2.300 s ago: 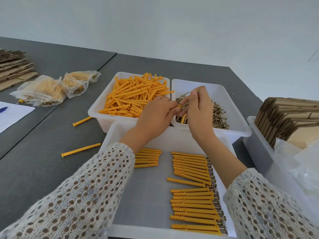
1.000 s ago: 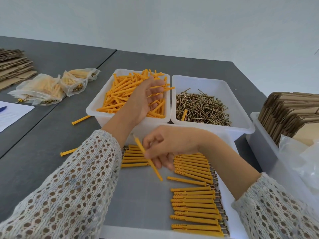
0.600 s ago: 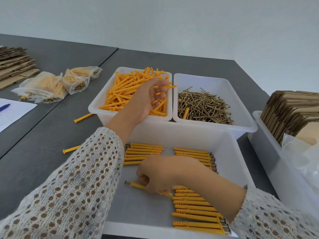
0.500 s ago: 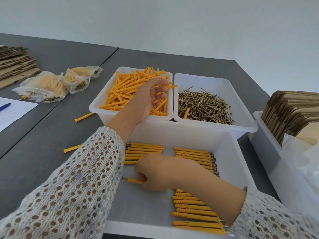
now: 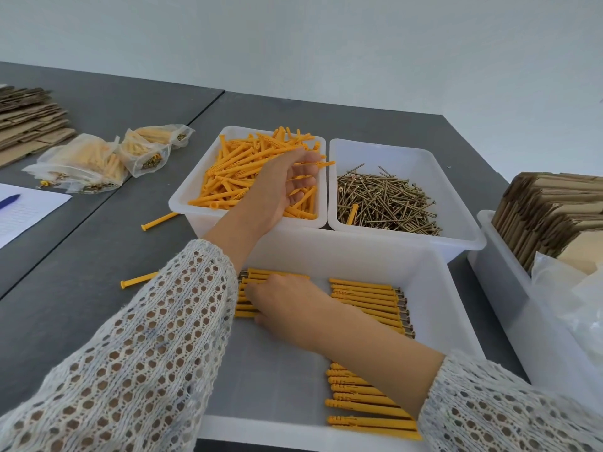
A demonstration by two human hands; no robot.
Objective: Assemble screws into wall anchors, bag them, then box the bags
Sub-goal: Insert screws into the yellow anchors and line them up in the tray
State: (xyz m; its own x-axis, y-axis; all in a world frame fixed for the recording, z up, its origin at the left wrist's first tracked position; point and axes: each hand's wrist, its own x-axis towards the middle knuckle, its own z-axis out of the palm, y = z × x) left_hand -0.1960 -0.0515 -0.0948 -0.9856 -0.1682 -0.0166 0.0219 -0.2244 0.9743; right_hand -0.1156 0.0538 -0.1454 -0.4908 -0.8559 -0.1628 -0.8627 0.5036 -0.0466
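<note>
My left hand [image 5: 277,190] lies relaxed, fingers loose, on the loose orange wall anchors [image 5: 235,171] in the far-left white bin [image 5: 182,203]. Beside it a second bin [image 5: 456,223] holds a heap of brass screws [image 5: 385,200]. My right hand [image 5: 287,308] is down in the near white tray [image 5: 359,256], fingers curled on an assembled anchor [image 5: 244,314] at the bottom of the left row [image 5: 270,275]. My left sleeve partly hides those fingertips. More assembled anchors lie in a right row [image 5: 365,298] and a lower row [image 5: 365,406].
Filled plastic bags [image 5: 85,164] lie at the left, past them flat cardboard [image 5: 26,122] and a paper sheet with a pen [image 5: 23,213]. Two stray anchors [image 5: 160,220] [image 5: 137,282] lie on the grey table. A right-hand bin [image 5: 509,288] holds folded cartons [image 5: 548,210] and plastic.
My right hand carried an assembled anchor from mid-air down into the tray and slid it leftward to the left row. My left hand went from the screw bin to the anchor bin and stayed there.
</note>
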